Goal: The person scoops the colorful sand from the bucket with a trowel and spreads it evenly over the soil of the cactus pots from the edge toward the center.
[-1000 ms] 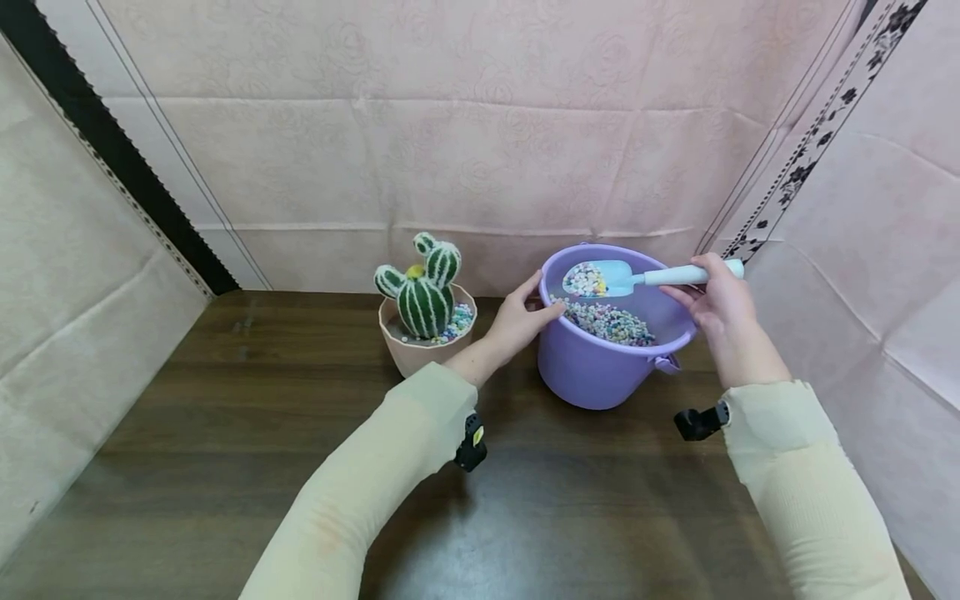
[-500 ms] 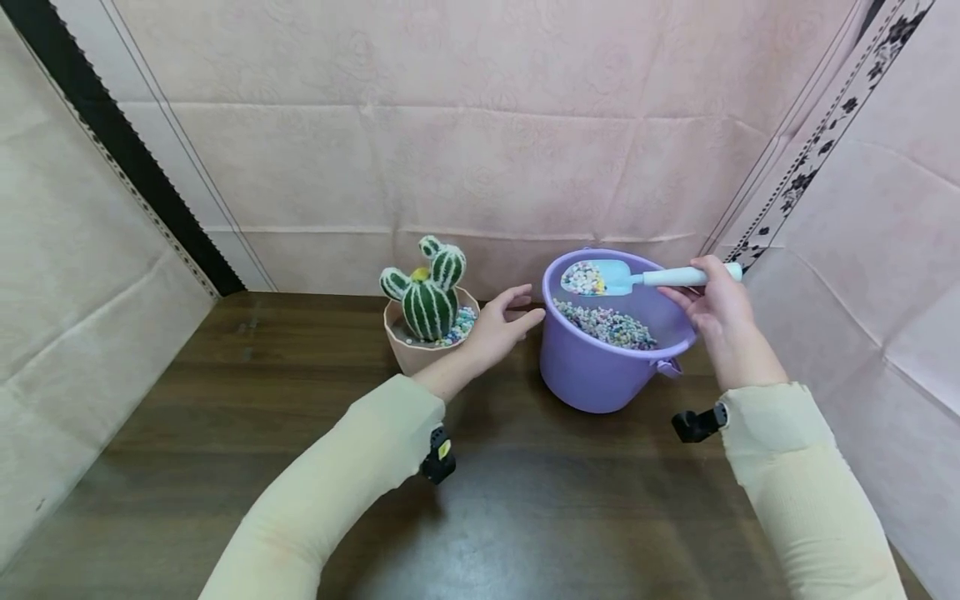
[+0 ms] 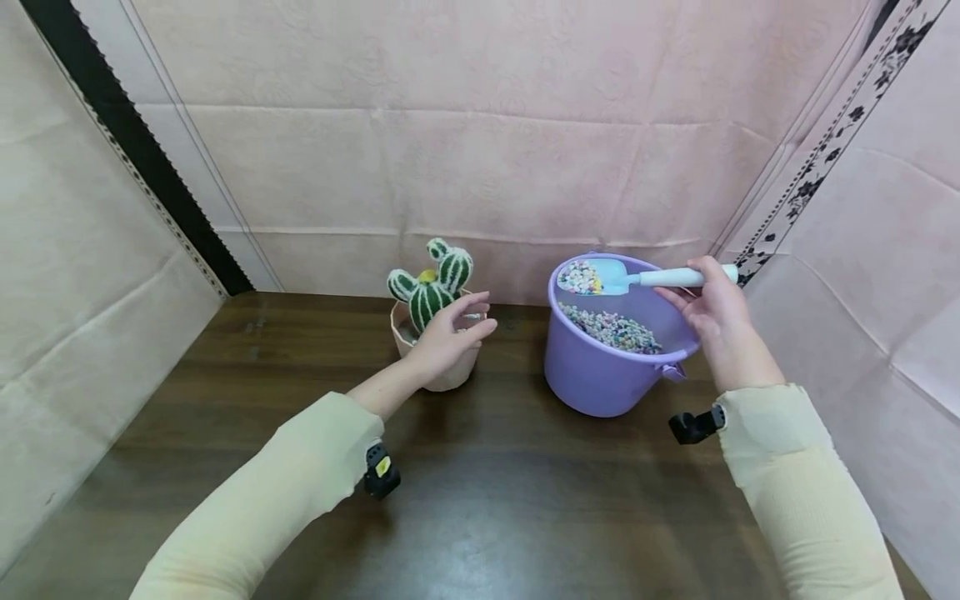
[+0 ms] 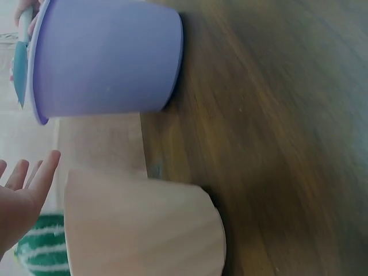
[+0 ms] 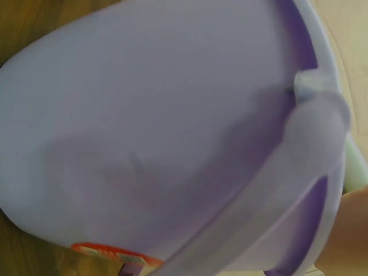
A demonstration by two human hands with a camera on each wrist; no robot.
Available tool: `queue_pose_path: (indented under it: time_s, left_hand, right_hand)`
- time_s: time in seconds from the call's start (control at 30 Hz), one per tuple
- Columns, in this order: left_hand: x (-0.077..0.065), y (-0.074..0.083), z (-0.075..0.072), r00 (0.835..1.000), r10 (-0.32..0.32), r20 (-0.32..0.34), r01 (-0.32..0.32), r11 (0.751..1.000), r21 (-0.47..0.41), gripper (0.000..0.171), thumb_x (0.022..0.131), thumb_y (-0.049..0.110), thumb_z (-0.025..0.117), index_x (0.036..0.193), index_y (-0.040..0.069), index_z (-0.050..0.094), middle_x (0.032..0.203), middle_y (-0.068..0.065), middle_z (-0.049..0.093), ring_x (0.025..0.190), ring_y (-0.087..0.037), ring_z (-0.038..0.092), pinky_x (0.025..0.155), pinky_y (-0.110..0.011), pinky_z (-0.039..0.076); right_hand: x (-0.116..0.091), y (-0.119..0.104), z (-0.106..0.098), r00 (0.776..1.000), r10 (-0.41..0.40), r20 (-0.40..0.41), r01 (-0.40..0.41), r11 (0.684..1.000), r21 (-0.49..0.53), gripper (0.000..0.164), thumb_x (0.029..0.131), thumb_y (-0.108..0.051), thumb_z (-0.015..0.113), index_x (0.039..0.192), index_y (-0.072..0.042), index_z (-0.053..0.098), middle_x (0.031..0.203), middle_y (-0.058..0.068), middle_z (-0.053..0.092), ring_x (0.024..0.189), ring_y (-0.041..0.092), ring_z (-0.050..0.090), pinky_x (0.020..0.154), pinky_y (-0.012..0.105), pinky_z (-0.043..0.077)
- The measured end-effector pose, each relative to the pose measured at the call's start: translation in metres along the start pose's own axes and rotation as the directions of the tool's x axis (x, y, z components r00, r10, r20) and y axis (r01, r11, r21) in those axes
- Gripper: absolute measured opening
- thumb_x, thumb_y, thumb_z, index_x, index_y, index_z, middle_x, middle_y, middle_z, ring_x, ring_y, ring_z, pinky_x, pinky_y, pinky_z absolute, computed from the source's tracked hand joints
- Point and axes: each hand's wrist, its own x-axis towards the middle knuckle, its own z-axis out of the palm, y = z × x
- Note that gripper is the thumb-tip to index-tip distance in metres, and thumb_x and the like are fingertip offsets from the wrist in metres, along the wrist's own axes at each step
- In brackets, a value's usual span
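In the head view my right hand point(image 3: 716, 312) grips the pale blue handle of a small trowel point(image 3: 660, 277). The trowel lies level over the mouth of a purple bucket point(image 3: 596, 383), its blade loaded with coloured beads point(image 3: 577, 277). More small multicoloured beads point(image 3: 618, 332) cover the bucket's bottom. My left hand point(image 3: 446, 337), fingers spread and holding nothing, overlaps a beige pot point(image 3: 452, 379) with a green-and-white knitted cactus point(image 3: 427, 304). The left wrist view has those fingers point(image 4: 43, 178) beside the pot's rim. Bucket wall point(image 5: 144, 115) fills most of the right wrist view.
Dark wooden tabletop point(image 3: 510, 500) lies under both containers. Pale patterned cloth point(image 3: 510, 167) hangs close behind them, with more cloth along the left and right. The bucket's carrying handle point(image 5: 247, 213) hangs down its side.
My left hand has let go of the bucket's rim and moved left to the cactus pot. My right hand still holds the loaded trowel over the bucket, nearly unmoved.
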Motion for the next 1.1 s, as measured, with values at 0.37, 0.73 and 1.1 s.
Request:
queue_pose_path:
  time_s: [0.37,0.73,1.1]
  left_hand:
    - [-0.024,-0.001,-0.031,0.996,-0.015,-0.09,0.018,1.0,0.024,0.052,0.094,0.021,0.055,0.141,0.005,0.038,0.14,-0.019,0.043,0.125,-0.031,0.046,0.094,-0.043,0.05]
    - [-0.044,-0.008,-0.059,0.99,0.007,-0.14,0.003,0.997,0.074,0.052,0.095,0.023,0.054,0.141,0.005,0.038,0.138,-0.019,0.045,0.123,-0.032,0.048,0.093,-0.043,0.05]
    - [-0.047,-0.031,-0.084,0.957,-0.06,-0.285,0.109,0.981,0.16,0.059,0.093,0.026,0.057,0.143,0.004,0.034,0.143,-0.021,0.039,0.131,-0.036,0.041,0.105,-0.048,0.039]
  right_hand:
    - [0.0,0.011,0.014,0.999,0.03,0.014,-0.03,0.999,-0.014,0.024,0.089,-0.005,0.057,0.102,-0.015,0.038,0.095,0.009,0.048,0.069,0.03,0.064,0.071,0.044,0.058]
    - [0.001,0.021,0.023,0.998,0.059,0.033,-0.059,0.998,-0.027,0.03,0.088,-0.004,0.059,0.105,-0.015,0.037,0.099,0.009,0.047,0.072,0.029,0.063,0.076,0.043,0.057]
    - [-0.002,0.029,0.03,0.995,0.077,0.066,-0.075,0.996,-0.038,0.024,0.087,-0.004,0.061,0.098,-0.012,0.042,0.099,0.009,0.049,0.071,0.03,0.066,0.078,0.041,0.057]
